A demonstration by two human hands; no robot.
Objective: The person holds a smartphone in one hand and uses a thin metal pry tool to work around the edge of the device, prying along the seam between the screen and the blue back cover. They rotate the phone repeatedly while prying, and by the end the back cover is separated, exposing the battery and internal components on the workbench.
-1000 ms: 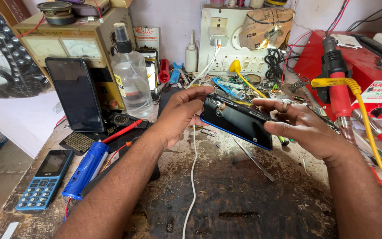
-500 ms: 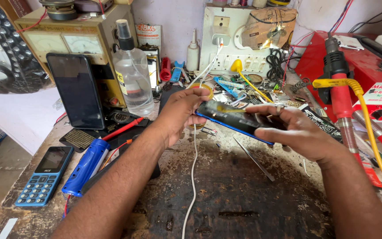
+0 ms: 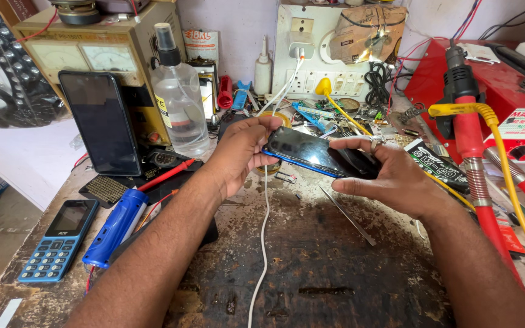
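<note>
Smartphone (image 3: 317, 155), dark glass with blue rim, held level above the stained bench (image 3: 335, 267) between both hands. Left hand (image 3: 241, 152) pinches its left end; right hand (image 3: 390, 176) clasps the right end. Likely light, rigid, slick, breakable: best gripped by the edges.

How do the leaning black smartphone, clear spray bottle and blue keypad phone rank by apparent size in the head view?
1. Leaning black smartphone
2. Clear spray bottle, close to the smartphone, so unsure
3. Blue keypad phone, smallest though nearest the camera
</note>
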